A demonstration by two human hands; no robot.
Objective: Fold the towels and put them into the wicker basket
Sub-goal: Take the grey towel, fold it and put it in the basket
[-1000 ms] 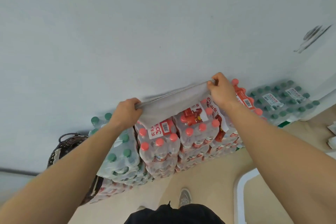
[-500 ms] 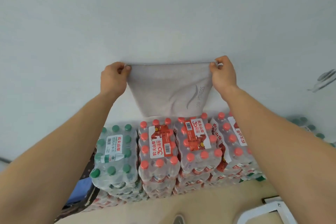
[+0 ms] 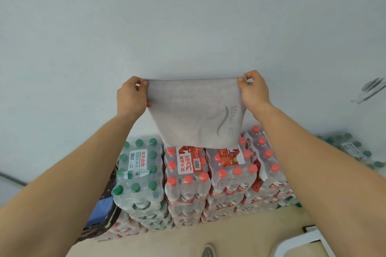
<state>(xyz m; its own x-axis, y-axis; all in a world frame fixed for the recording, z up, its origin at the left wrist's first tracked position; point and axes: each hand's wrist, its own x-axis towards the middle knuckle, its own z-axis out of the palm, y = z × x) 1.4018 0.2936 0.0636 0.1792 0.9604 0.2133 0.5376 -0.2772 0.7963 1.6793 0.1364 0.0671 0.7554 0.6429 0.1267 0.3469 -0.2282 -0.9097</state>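
A grey towel [image 3: 194, 112] with a pale wave logo and lettering hangs flat in the air in front of a white wall. My left hand [image 3: 131, 97] pinches its top left corner and my right hand [image 3: 253, 89] pinches its top right corner, stretching the top edge taut. The towel's lower edge hangs just above the bottle packs. The wicker basket is out of view.
Shrink-wrapped packs of bottles are stacked against the wall: green-capped [image 3: 139, 175] at left, red-capped [image 3: 211, 175] in the middle and right. A dark object with blue [image 3: 102, 208] sits at lower left. A white frame corner [image 3: 302, 242] and a shoe [image 3: 207, 251] show on the beige floor.
Both hands have lifted the towel up and pulled it out flat, from a slanted bunched hold to a level, taut top edge. The view has tilted up, and the dark basket at left has dropped out.
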